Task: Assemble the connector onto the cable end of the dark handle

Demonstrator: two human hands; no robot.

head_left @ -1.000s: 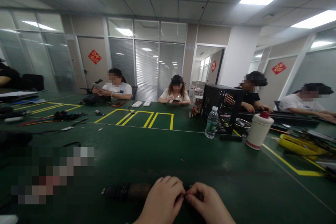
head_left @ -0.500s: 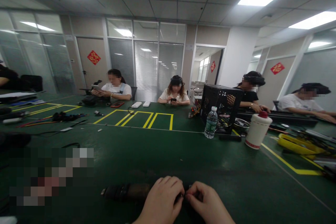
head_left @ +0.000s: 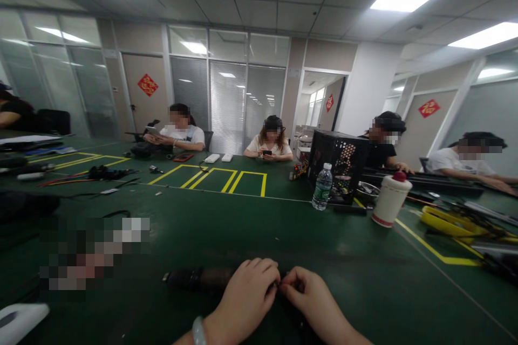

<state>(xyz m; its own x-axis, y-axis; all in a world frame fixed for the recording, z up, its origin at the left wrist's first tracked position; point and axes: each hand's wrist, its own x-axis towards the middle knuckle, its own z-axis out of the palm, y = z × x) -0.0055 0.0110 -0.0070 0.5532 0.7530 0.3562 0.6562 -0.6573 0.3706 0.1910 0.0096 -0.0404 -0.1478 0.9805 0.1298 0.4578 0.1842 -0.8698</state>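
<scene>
My left hand (head_left: 253, 294) is wrapped over the right part of a dark cylindrical tool (head_left: 202, 278), which lies on the green table (head_left: 170, 242) with its narrow metal tip pointing left. Close beside it, my right hand (head_left: 307, 296) is closed in a pinch of thumb and fingers. What the right fingers hold is small and dark, and cannot be made out. The fingertips of both hands nearly meet at the tool's right end, which the hands hide.
Ahead to the right stand a water bottle (head_left: 322, 187), a black computer case (head_left: 338, 164) and a white bottle with a red cap (head_left: 392, 199). A yellow tray (head_left: 449, 221) lies far right. Cables and a white object (head_left: 24, 321) are at left. Several people sit around the table.
The camera view has shifted slightly, showing more of both forearms, a bracelet on the left wrist and the white object at lower left. Both hands keep their hold at the tool.
</scene>
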